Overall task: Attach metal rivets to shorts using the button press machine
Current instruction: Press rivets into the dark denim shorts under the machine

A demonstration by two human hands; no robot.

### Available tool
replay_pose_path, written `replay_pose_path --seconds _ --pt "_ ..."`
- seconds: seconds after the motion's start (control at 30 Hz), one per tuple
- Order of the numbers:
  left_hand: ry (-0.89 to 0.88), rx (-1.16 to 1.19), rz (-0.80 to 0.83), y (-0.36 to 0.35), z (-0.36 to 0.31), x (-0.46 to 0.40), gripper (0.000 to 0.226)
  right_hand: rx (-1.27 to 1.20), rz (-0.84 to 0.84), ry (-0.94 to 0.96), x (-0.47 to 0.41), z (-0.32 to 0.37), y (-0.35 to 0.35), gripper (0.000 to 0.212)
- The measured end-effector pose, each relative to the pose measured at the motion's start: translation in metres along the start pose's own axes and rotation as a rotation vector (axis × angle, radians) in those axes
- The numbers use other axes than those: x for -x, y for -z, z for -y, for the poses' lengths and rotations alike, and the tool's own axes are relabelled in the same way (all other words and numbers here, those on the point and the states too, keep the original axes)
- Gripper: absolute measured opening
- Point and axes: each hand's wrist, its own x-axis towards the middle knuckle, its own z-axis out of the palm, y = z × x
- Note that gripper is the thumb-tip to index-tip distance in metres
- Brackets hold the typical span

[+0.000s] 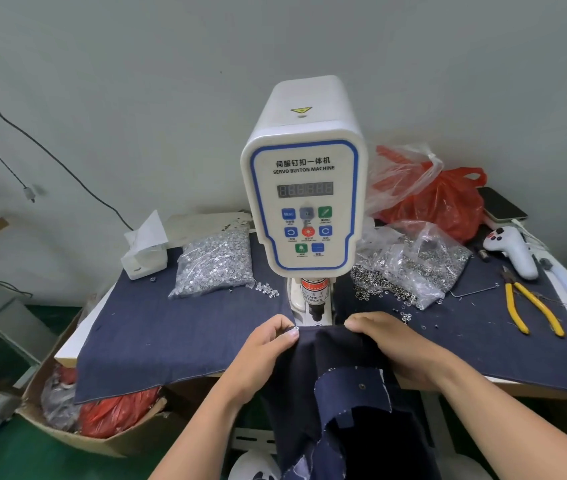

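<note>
our left fingers (287,332) pinch a silver rivet (296,329) against the shorts (337,351); our right hand (389,341) grips their top edge, at the bench's (67,351) front edge beneath the button press machine (304,188).

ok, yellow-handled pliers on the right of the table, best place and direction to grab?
Judging from the head view, take the pliers around both yellow handles, mid-length, coming from above and the near edge. They lie flat on the denim cloth with the handles splayed toward the person and the dark jaws pointing away, toward the white handheld device. The handles' near ends have nothing beside them.
</note>
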Motion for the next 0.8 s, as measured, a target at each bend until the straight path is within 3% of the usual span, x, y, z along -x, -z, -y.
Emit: replay_pose_path --seconds 0.4,0.8 --pt "0.076 0.123 -0.065 0.002 0.015 -0.014 0.021 -0.072 -0.073 0.0 -0.01 -0.007 -0.001 0.009" --pt "0.044 0.204 -0.055 0.002 0.021 -0.016 0.019 -0.097 -0.051 -0.001 -0.01 -0.011 0.0 0.012"
